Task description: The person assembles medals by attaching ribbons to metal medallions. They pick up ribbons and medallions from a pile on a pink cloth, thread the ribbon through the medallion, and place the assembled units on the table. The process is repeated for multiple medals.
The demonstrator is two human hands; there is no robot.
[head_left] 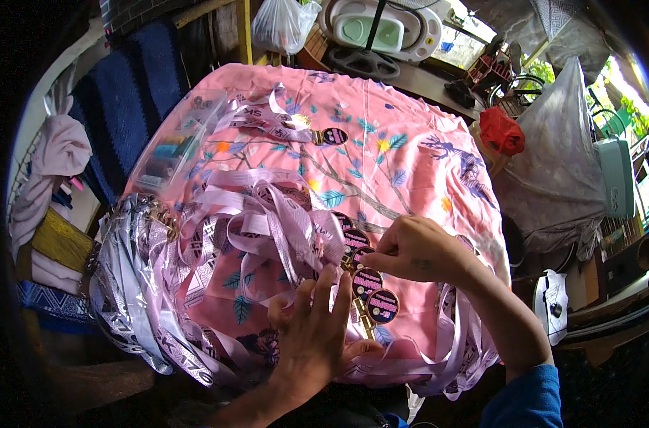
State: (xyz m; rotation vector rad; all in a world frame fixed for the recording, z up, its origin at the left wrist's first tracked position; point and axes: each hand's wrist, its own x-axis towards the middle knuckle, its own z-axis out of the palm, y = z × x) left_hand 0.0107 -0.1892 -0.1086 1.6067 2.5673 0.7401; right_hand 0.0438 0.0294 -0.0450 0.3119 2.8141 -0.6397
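Note:
Round black medals (pixel 382 306) with pink print and gold fittings lie overlapping in a row at the middle of the pink cloth. At the row's far part, my right hand (pixel 424 251) is closed, thumb and fingers pinched at the edge of a medal. My left hand (pixel 306 335) lies low beside the row, fingers stretched out and thumb apart. Its fingertips touch the near edge of a loose pile of pale pink printed ribbons (pixel 260 207). What lies under its palm is hidden.
Another ribbon with a medal (pixel 334 135) lies on the far part of the pink tablecloth (pixel 403 171). A clear box with thread spools (pixel 169 153) stands at left. Silvery ribbons (pixel 128 285) hang over the left edge, more pink ribbons (pixel 449 357) at the right. Behind is a blue striped cloth (pixel 135 93).

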